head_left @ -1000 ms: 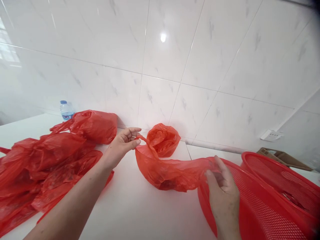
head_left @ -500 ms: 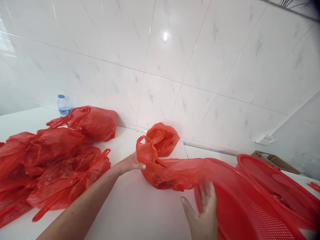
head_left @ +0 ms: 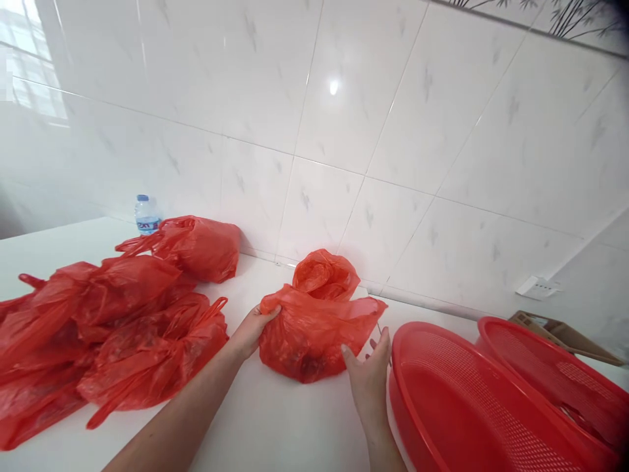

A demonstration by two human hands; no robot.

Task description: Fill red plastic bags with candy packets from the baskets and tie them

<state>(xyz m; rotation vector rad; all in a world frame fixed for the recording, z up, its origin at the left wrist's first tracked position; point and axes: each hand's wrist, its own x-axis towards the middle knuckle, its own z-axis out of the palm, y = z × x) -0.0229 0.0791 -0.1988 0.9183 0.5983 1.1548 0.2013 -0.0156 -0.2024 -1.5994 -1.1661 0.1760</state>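
Observation:
A filled red plastic bag sits on the white counter between my hands. My left hand grips the bag's left upper edge, fingers curled into the plastic. My right hand rests against the bag's right side, thumb and fingers apart and touching the plastic. A second, crumpled red bag lies just behind it against the wall.
Several filled red bags are heaped on the counter's left, with a small water bottle behind them. Two red mesh baskets stand at the right, a cardboard box and a wall socket beyond.
The bag, earlier stretched out toward the basket, is gathered into a compact bundle. My right hand has let go of its end and come to the bag's side; my left hand now grips its edge.

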